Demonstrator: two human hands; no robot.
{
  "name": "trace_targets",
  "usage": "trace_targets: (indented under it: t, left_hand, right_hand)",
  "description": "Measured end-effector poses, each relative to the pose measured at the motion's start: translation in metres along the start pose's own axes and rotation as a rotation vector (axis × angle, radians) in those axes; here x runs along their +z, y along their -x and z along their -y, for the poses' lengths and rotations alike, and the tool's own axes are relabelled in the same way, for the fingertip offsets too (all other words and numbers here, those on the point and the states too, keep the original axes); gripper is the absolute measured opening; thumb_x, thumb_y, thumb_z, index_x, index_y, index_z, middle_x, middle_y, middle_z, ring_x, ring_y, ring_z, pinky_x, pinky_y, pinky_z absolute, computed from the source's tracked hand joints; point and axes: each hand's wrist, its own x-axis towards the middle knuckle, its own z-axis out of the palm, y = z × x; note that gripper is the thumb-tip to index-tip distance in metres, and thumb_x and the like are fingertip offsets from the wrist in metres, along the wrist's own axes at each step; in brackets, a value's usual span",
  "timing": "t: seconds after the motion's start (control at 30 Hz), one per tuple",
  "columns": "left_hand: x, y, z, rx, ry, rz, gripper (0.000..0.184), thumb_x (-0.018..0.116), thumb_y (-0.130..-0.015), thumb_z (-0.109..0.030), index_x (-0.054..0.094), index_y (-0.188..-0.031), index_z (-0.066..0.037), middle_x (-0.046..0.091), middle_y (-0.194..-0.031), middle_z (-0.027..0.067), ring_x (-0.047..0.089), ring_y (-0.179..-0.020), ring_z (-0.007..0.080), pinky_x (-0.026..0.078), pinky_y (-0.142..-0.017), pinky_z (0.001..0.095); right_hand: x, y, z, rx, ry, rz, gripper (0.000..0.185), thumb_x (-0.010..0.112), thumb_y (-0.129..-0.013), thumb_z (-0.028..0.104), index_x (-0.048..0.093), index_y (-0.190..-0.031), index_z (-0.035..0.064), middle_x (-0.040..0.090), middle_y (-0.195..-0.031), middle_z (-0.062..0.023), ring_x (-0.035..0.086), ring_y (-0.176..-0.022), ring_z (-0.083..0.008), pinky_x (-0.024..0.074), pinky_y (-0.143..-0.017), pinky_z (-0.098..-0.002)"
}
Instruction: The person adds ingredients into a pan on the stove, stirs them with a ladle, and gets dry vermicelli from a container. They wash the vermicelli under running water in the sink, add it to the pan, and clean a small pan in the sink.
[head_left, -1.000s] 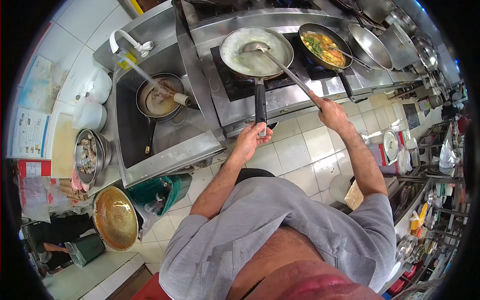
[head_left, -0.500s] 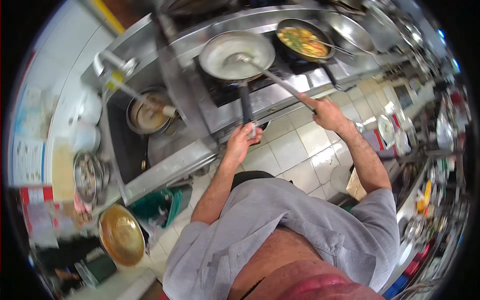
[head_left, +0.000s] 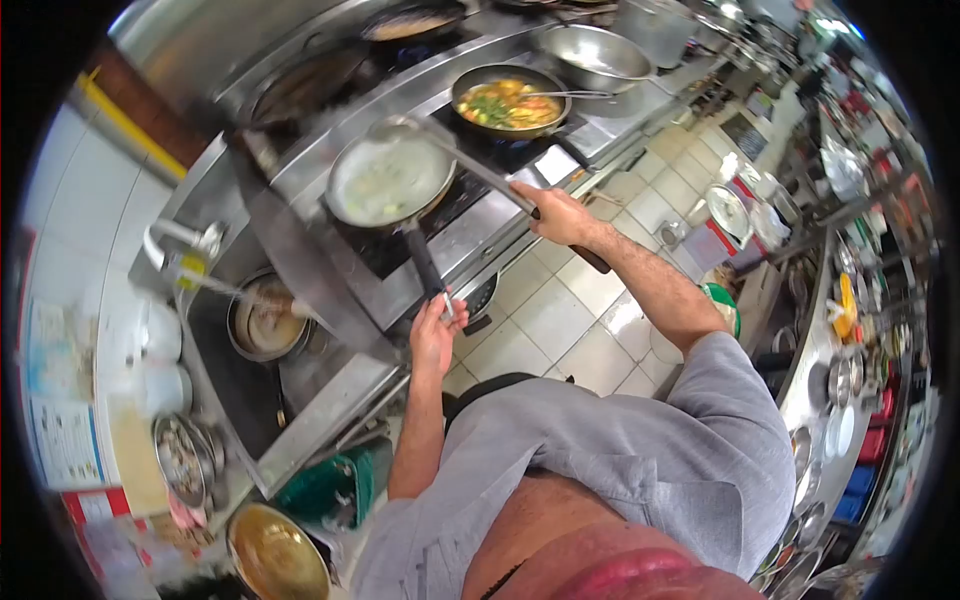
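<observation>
My left hand [head_left: 437, 330] is closed around the end of the black handle of a frying pan [head_left: 440, 210] on the stove. Whitish liquid with a few pale pieces covers the pan's bottom. In my right hand [head_left: 562, 217] is the long handle of a ladle [head_left: 470, 168], its dark grip end sticking out below my fist. The ladle's bowl is at the far rim of the frying pan; whether it touches the rim I cannot tell. Just right of it, a second pan [head_left: 512, 130] holds yellow-orange food with green herbs and a metal utensil.
At left is a sink [head_left: 250, 410] with a used pan [head_left: 268, 318] under the faucet [head_left: 190, 240]. An empty metal wok [head_left: 598, 58] stands at back right. Below the counter are a green-lined bin [head_left: 325, 490] and a brown-coated pan [head_left: 278, 555]. Shelves with dishes line the right.
The ladle's bowl has moved from inside the frying pan to its far rim. My view has shifted, so the stove appears further left. Both hands keep their holds.
</observation>
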Motion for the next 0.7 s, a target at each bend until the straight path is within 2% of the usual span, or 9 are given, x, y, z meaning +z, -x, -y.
trace_targets:
  t: [0.03,0.1,0.13,0.17,0.23,0.3,0.4,0.57,0.7]
  left_hand:
    - [-0.001,0.001,0.000,0.001,-0.011,-0.004,0.033,0.050,-0.090,-0.027,0.052,-0.112,-0.003,0.061,-0.086,0.0082,0.059,-0.075,0.0177,0.049,-0.069,0.0288]
    - [-0.003,0.001,0.000,0.010,-0.013,0.015,0.034,0.050,-0.090,-0.028,0.052,-0.113,-0.003,0.062,-0.087,0.0081,0.059,-0.076,0.0174,0.048,-0.071,0.0288]
    - [-0.001,0.002,-0.002,0.014,-0.036,0.005,0.034,0.050,-0.090,-0.028,0.052,-0.112,-0.004,0.061,-0.088,0.0084,0.059,-0.077,0.0170,0.046,-0.072,0.0288]
    - [-0.002,0.002,-0.002,0.035,-0.024,-0.035,0.034,0.050,-0.090,-0.028,0.052,-0.112,-0.004,0.061,-0.088,0.0084,0.059,-0.077,0.0170,0.046,-0.072,0.0288]
    - [-0.001,0.001,-0.003,0.008,-0.063,-0.011,0.033,0.050,-0.090,-0.028,0.053,-0.112,-0.004,0.061,-0.088,0.0088,0.059,-0.076,0.0164,0.046,-0.072,0.0283]
    - [-0.002,0.000,-0.002,0.021,-0.055,-0.029,0.031,0.050,-0.090,-0.029,0.053,-0.109,-0.005,0.061,-0.089,0.0089,0.058,-0.076,0.0155,0.046,-0.071,0.0278]
    - [-0.002,0.003,-0.003,0.019,-0.099,-0.017,0.027,0.050,-0.090,-0.030,0.052,-0.102,-0.006,0.060,-0.089,0.0083,0.058,-0.077,0.0142,0.046,-0.070,0.0270]
    - [-0.006,0.003,-0.010,-0.018,-0.108,-0.001,0.025,0.052,-0.089,-0.028,0.052,-0.102,-0.006,0.060,-0.089,0.0075,0.058,-0.077,0.0132,0.047,-0.070,0.0265]
    - [-0.012,-0.006,-0.012,-0.002,-0.139,0.043,0.021,0.054,-0.088,-0.022,0.052,-0.101,-0.006,0.060,-0.089,0.0067,0.057,-0.076,0.0124,0.047,-0.070,0.0268]
  right_hand:
    - [0.004,-0.005,0.012,-0.034,-0.023,0.031,0.068,0.055,-0.067,0.001,0.035,-0.132,0.0084,0.062,-0.080,-0.0186,0.062,-0.075,-0.0311,0.0501,-0.066,-0.0404]
    - [0.015,-0.017,0.037,0.462,-0.594,0.284,0.069,0.060,-0.067,0.003,0.035,-0.131,0.0046,0.060,-0.071,-0.0134,0.060,-0.056,-0.0228,0.0487,-0.050,-0.0344]
    - [0.027,-0.018,0.046,0.536,-0.851,0.270,0.071,0.063,-0.069,0.003,0.031,-0.133,0.0027,0.054,-0.063,-0.0062,0.051,-0.043,-0.0139,0.0417,-0.039,-0.0281]
    - [0.034,-0.020,0.051,0.513,-0.855,0.313,0.071,0.063,-0.069,0.003,0.031,-0.133,0.0027,0.054,-0.063,-0.0062,0.051,-0.043,-0.0139,0.0417,-0.039,-0.0281]
    - [0.030,-0.023,0.065,0.732,-1.406,0.276,0.063,0.061,-0.073,0.002,0.033,-0.130,0.0026,0.051,-0.062,-0.0031,0.048,-0.042,-0.0120,0.0393,-0.038,-0.0266]
    - [0.022,-0.020,0.066,0.714,-1.662,0.344,0.044,0.059,-0.076,0.004,0.042,-0.116,0.0026,0.048,-0.064,-0.0004,0.043,-0.041,-0.0081,0.0347,-0.036,-0.0235]
    - [0.020,-0.008,0.061,0.665,-1.660,0.392,0.050,0.059,-0.075,0.004,0.040,-0.121,0.0020,0.048,-0.062,-0.0011,0.044,-0.041,-0.0092,0.0339,-0.036,-0.0237]
    - [-0.005,0.005,0.069,0.554,-1.123,0.321,0.071,0.061,-0.067,-0.001,0.033,-0.133,0.0037,0.052,-0.061,-0.0049,0.047,-0.040,-0.0122,0.0361,-0.036,-0.0251]
    - [-0.005,0.002,0.063,0.395,-0.784,0.216,0.068,0.058,-0.070,-0.003,0.034,-0.133,0.0049,0.050,-0.059,-0.0023,0.046,-0.039,-0.0105,0.0350,-0.037,-0.0222]
